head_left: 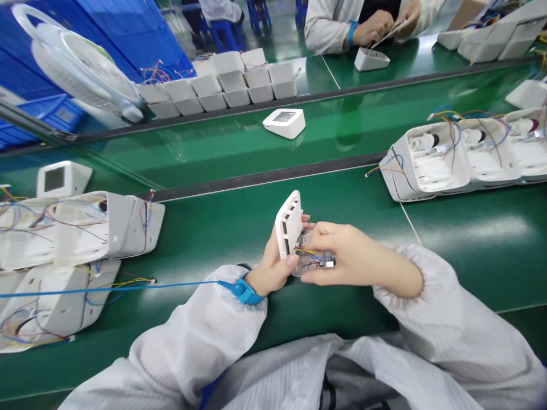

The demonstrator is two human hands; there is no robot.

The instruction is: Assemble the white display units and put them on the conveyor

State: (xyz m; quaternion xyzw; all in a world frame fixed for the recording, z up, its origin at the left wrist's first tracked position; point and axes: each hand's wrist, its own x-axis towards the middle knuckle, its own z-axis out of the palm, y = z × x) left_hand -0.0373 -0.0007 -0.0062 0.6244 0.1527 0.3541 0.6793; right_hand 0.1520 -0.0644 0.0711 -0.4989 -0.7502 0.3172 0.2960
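My left hand [272, 266] is closed around a white plastic cover [289, 225], which it holds tilted up on edge, its clipped inner side facing right. Against that side sits a clear plastic part [304, 265] with thin yellow, red and blue wires. My right hand [348, 253] closes on the wired part from the right, thumb and fingers at the wires. Exactly what its fingertips pinch is hidden. A blue wrist strap [248, 291] with a cord circles my left wrist.
White housings with loose wires stand left [132, 225] and right [431, 165]. A white device with a screen [285, 122] lies beyond the dark rail. Behind are stacked white housings [231, 80], a fan [85, 62] and a co-worker's hands [376, 28].
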